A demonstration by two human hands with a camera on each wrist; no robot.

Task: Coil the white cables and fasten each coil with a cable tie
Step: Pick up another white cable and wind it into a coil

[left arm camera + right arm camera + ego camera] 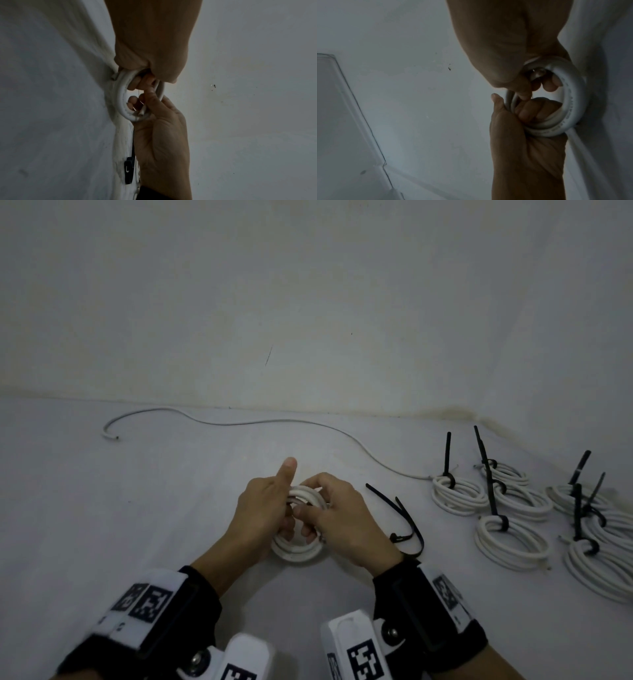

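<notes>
A small white cable coil (297,553) rests on the white surface in the middle of the head view, held by both hands. My left hand (263,508) grips its left side, fingers curled through the loop and thumb sticking up. My right hand (342,522) grips the right side with fingers hooked into the loop. In the left wrist view the coil (122,97) hangs between the left hand (150,40) and the right hand (161,142), and a cut cable end (142,113) lies by the right fingertips. The right wrist view shows the coil (573,94) from the other side.
Two loose black cable ties (407,525) lie just right of my right hand. Several tied coils (510,539) with upright tie tails crowd the right side. A loose white cable (239,422) runs along the back by the wall (308,302).
</notes>
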